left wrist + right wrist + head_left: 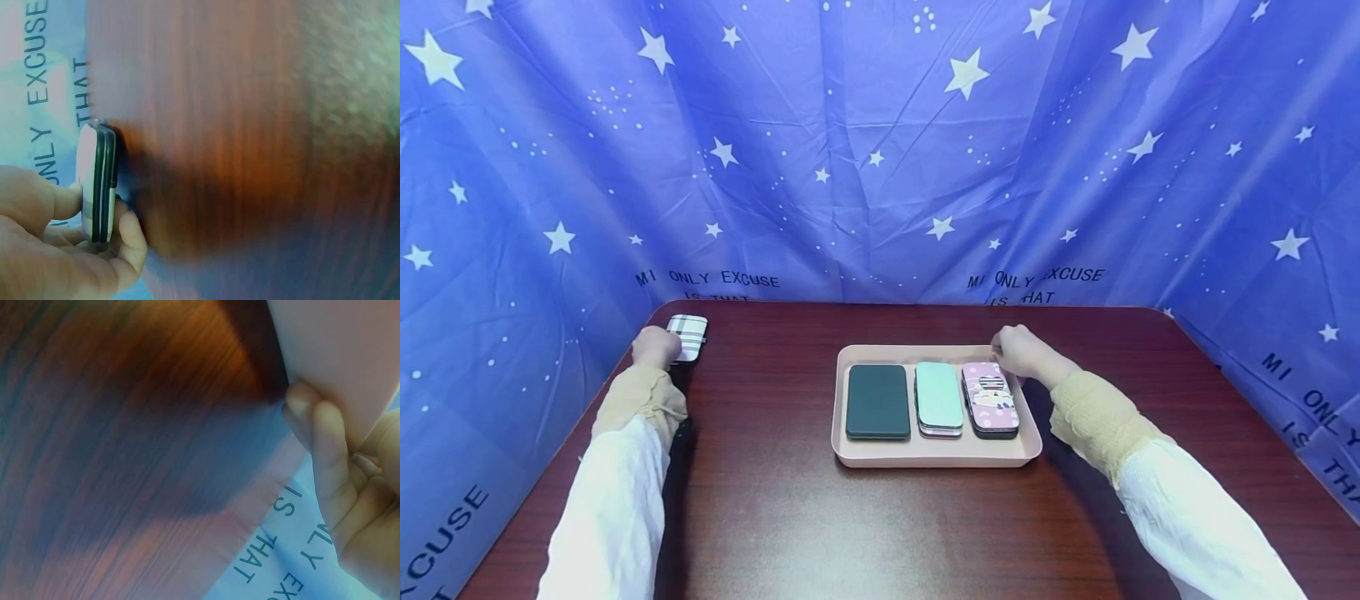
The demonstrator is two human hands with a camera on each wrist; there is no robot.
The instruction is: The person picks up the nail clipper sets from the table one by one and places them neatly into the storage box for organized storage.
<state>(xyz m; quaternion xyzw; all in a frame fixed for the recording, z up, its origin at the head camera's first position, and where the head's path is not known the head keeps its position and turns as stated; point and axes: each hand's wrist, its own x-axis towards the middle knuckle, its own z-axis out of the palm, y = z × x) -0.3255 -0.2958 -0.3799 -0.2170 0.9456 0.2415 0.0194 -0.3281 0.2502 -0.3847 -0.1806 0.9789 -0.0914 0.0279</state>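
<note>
At the table's far left, my left hand [657, 347] pinches a small flat plaid case [688, 336]. The left wrist view shows this case [97, 181] edge-on, with dark double rims, between thumb and fingers. My right hand [1022, 352] grips the far right corner of a shallow pale pink tray [936, 460]. Fingers [330, 434] press against the outside of the tray's wall [344, 350] in the right wrist view. In the tray lie a dark green flat case [877, 402], a mint case [939, 394] on another one, and a pink patterned case [991, 397] on a dark one.
The dark red-brown wooden table [760, 508] has rounded far corners. A blue curtain [850, 150] with white stars and printed words hangs close behind it and along both sides.
</note>
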